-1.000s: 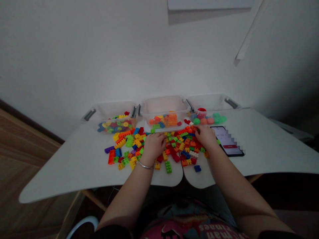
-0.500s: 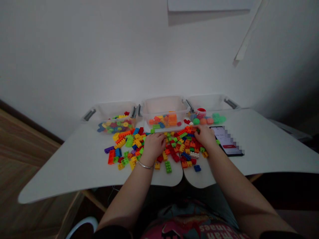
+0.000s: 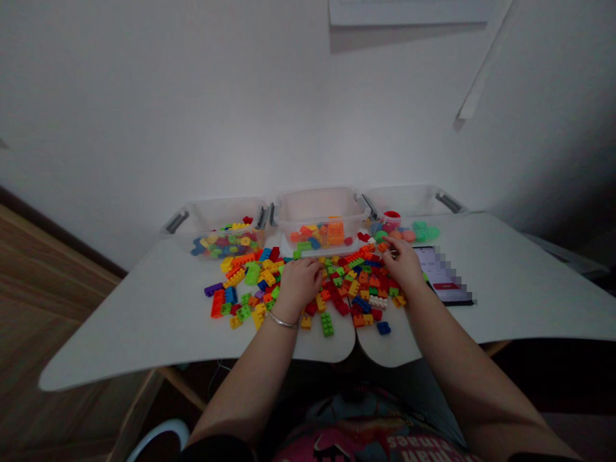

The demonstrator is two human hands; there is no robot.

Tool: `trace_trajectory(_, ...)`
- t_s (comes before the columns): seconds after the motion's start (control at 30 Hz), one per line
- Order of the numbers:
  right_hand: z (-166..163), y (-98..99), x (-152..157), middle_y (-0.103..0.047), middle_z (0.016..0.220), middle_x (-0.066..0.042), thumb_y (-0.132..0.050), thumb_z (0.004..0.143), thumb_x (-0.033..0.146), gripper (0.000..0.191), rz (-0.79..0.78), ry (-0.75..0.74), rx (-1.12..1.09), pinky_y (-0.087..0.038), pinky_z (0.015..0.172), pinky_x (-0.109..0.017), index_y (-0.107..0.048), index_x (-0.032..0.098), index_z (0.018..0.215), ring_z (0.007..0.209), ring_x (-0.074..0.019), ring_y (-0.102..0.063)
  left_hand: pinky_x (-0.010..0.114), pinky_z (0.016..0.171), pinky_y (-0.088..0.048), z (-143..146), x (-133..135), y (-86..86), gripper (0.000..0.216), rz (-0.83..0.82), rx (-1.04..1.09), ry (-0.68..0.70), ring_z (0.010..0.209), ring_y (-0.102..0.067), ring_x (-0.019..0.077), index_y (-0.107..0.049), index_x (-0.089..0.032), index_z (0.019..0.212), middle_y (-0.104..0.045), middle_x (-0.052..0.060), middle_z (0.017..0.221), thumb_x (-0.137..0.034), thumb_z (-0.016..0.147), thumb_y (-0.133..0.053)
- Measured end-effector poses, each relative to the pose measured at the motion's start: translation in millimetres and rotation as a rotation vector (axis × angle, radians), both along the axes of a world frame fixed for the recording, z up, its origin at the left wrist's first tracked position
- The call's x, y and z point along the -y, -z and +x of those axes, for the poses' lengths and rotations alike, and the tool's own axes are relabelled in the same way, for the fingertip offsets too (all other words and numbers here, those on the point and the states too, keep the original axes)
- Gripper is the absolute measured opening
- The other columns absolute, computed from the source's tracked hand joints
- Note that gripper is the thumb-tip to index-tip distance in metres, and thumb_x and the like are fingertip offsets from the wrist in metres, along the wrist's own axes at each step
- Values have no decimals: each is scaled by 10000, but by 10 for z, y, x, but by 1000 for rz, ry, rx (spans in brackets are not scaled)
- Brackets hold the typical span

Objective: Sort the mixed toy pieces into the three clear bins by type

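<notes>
Loose toy building bricks in many colours lie spread over the white table. My left hand, with a bracelet at its wrist, rests palm down on the middle of the pile. Its fingers are curled together, and whatever lies under them is hidden. At the back right of the pile is my right hand, its thumb and forefinger drawn together at a small orange brick. A green brick and a blue brick lie near the front edge.
Along the wall stand a left clear bin and a middle clear bin with mixed bricks, and a right clear bin with round pieces and a red cup-like piece. A phone lies right of my right hand.
My right hand has lifted slightly and drawn right from the pile, and an orange brick now shows at its fingertips. My left hand stays in place. The view has shifted a little.
</notes>
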State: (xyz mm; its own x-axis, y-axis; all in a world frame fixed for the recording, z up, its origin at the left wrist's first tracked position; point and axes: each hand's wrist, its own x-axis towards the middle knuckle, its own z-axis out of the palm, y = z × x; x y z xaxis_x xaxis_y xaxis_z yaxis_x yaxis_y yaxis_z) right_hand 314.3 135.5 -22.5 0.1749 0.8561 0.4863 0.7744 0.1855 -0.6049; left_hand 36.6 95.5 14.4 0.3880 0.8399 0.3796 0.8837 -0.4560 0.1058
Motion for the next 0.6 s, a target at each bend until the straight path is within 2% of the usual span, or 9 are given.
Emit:
trace_trajectory(0.17,-12,-132,48,-678,1099,-106,-448,804,277,429,9,6,-148,-499,914,-400,-660,168,1161,975,-223,-619,350,790,-497,-15,-2,8,210,6,-9,5,880,-666,215,-731,-222,963,-727,60,1000,-245,895,-534)
trace_trajectory(0.27,-22,-280,47,-660,1144,-108,-434,835,306,395,96,-17,-279,-513,901,-393,-633,176,1151,1014,-211,-623,351,782,-497,-16,-5,12,204,0,-12,1,874,-665,214,-732,-222,963,-726,61,1004,-243,886,-544)
trace_trajectory(0.33,-54,-428,52,-654,1154,-110,-453,837,317,366,171,-72,-354,-519,903,-393,-615,187,1138,1019,-208,-631,354,783,-498,-14,-7,12,208,-8,-16,1,880,-665,216,-731,-220,968,-726,60,1005,-239,886,-541)
trace_trajectory(0.43,-146,-707,57,-667,1065,-90,-485,835,322,329,252,-167,-432,-547,846,-388,-589,211,1127,894,-191,-659,357,789,-496,-12,-8,10,218,-13,-20,0,890,-666,218,-729,-214,968,-725,62,1001,-240,895,-525)
trace_trajectory(0.6,-350,-1143,-112,-632,1002,-41,-459,856,277,313,290,-211,-388,-550,760,-322,-550,253,1155,766,-134,-633,361,778,-492,-19,-11,23,212,1,-2,13,895,-667,222,-726,-215,953,-726,47,1003,-245,900,-522)
